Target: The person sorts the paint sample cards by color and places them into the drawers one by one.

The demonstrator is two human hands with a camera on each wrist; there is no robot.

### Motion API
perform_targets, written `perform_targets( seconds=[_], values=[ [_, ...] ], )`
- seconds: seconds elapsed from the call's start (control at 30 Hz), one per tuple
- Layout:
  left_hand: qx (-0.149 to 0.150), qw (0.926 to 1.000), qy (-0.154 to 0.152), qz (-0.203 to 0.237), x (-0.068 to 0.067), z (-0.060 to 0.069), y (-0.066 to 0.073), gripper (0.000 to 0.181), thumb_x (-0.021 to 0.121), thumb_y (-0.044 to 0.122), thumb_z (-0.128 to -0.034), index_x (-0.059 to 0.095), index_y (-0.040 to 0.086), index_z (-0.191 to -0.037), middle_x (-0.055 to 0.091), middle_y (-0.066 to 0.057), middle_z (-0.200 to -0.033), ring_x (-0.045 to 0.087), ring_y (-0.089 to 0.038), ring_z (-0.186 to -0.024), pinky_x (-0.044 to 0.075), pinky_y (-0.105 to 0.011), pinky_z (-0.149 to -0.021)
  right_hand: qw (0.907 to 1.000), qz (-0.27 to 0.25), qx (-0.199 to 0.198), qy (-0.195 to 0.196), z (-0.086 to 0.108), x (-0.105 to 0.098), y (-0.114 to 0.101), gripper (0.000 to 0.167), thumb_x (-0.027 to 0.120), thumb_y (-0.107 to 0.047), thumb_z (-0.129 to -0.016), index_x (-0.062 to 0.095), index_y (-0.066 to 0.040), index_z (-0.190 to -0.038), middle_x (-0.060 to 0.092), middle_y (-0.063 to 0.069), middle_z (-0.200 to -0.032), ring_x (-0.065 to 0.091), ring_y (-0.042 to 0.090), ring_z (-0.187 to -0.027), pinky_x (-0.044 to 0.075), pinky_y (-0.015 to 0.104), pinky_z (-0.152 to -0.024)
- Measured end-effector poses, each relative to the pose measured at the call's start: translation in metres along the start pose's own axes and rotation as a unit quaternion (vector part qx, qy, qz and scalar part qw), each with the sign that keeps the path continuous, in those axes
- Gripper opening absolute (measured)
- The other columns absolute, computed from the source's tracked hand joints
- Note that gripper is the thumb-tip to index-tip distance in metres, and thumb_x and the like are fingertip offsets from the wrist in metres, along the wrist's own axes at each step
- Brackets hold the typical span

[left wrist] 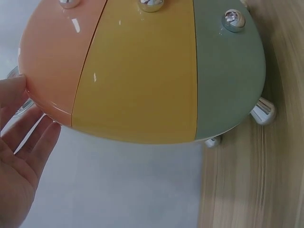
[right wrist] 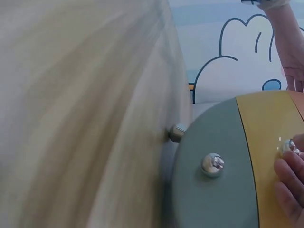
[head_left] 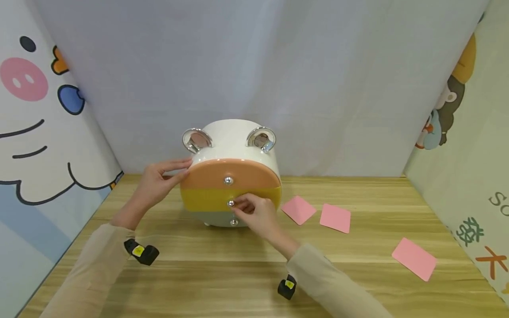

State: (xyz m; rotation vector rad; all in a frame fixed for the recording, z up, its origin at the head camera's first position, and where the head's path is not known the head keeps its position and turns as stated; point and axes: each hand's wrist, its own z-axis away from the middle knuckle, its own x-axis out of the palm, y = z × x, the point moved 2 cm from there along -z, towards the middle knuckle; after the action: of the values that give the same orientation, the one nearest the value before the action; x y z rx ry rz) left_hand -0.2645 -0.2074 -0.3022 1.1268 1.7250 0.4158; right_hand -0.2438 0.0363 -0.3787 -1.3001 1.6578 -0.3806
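Note:
A small white cabinet [head_left: 232, 137] with round silver ears stands on the wooden table. Its front has an orange drawer [head_left: 207, 174], a yellow drawer [head_left: 203, 201] and a grey-green drawer [head_left: 212, 217], all flush, each with a silver knob. My right hand [head_left: 260, 216] pinches the middle knob [head_left: 231, 203] between thumb and fingers. At the cabinet's upper left side my left hand [head_left: 157, 183] rests with fairly straight fingers. The left wrist view shows that thumb at the orange drawer's edge [left wrist: 47, 102], with the other fingers along the side.
To the cabinet's right lie three pink cards: one card [head_left: 298, 210] close by, a second card [head_left: 335, 218] beside it, and a third card [head_left: 414, 259] farther right. A pale backdrop [head_left: 338, 88] hangs behind, with cartoon-printed panels at left [head_left: 39, 145] and right [head_left: 457, 185].

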Motion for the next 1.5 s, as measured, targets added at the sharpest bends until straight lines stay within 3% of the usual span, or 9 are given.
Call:
perform_targets(
  seconds=[0.17,0.37,0.63,0.93,1.13,1.37,1.5],
  values=[
    [-0.001,1.0,-0.001,0.002,0.0,0.001,-0.001,0.03,0.06,0.014,-0.0879,0.062,-0.001,-0.113,0.057,-0.013,-0.121,0.053,-0.011,-0.109,0.051,-0.015,-0.074,0.9965,-0.056,0.06,0.021,0.022,0.011,0.01,0.017,0.072,-0.012,-0.078,0.065,-0.002,-0.09,0.066,0.005,-0.077,0.061,0.012,-0.066,0.053,0.019,-0.06],
    [-0.002,1.0,-0.003,0.002,0.0,0.001,0.001,0.028,0.06,0.012,-0.0878,0.062,0.0,-0.114,0.057,-0.014,-0.121,0.053,-0.025,-0.111,0.051,-0.015,-0.074,0.9893,-0.04,0.123,0.068,0.04,0.027,0.025,0.017,0.073,-0.014,-0.076,0.066,-0.002,-0.086,0.067,0.005,-0.078,0.062,0.013,-0.067,0.053,0.019,-0.06],
    [0.004,1.0,-0.004,0.002,0.001,0.001,0.002,0.028,0.061,0.008,-0.0869,0.063,0.0,-0.113,0.057,-0.015,-0.121,0.053,-0.029,-0.11,0.051,-0.015,-0.073,0.968,-0.116,0.193,0.112,0.046,0.045,0.037,0.018,0.073,-0.005,-0.075,0.063,0.005,-0.086,0.068,0.015,-0.081,0.065,0.021,-0.072,0.054,0.02,-0.061],
    [0.001,1.0,-0.005,0.004,0.001,0.002,0.003,0.028,0.061,0.009,-0.087,0.063,0.001,-0.113,0.057,-0.013,-0.121,0.053,-0.028,-0.111,0.051,-0.016,-0.075,0.9301,-0.206,0.233,0.195,0.043,0.061,0.026,0.015,0.068,0.005,-0.076,0.059,0.013,-0.084,0.064,0.023,-0.081,0.063,0.03,-0.074,0.052,0.019,-0.061],
    [0.004,1.0,-0.001,0.004,0.001,0.002,0.003,0.028,0.061,0.009,-0.0868,0.063,0.001,-0.114,0.057,-0.014,-0.121,0.053,-0.028,-0.111,0.051,-0.017,-0.075,0.9032,-0.223,0.276,0.242,0.043,0.069,0.024,0.015,0.07,-0.001,-0.076,0.061,0.007,-0.084,0.063,0.014,-0.076,0.058,0.015,-0.067,0.048,0.017,-0.055],
    [0.003,1.0,0.001,0.008,0.001,0.002,0.003,0.027,0.06,0.008,-0.087,0.063,0.001,-0.113,0.057,-0.015,-0.121,0.053,-0.027,-0.111,0.05,-0.013,-0.074,0.8661,-0.296,0.303,0.266,0.044,0.079,0.026,0.017,0.068,-0.001,-0.077,0.058,0.007,-0.088,0.061,0.011,-0.076,0.063,0.02,-0.067,0.056,0.037,-0.061],
    [0.0,1.0,-0.001,0.001,0.001,0.002,0.003,0.028,0.061,0.009,-0.087,0.063,0.001,-0.114,0.056,-0.014,-0.122,0.052,-0.028,-0.112,0.051,-0.015,-0.075,0.8472,-0.322,0.316,0.281,0.043,0.081,0.025,0.019,0.069,-0.001,-0.076,0.057,0.007,-0.088,0.058,0.009,-0.074,0.062,0.014,-0.065,0.056,0.033,-0.061]
  ],
)
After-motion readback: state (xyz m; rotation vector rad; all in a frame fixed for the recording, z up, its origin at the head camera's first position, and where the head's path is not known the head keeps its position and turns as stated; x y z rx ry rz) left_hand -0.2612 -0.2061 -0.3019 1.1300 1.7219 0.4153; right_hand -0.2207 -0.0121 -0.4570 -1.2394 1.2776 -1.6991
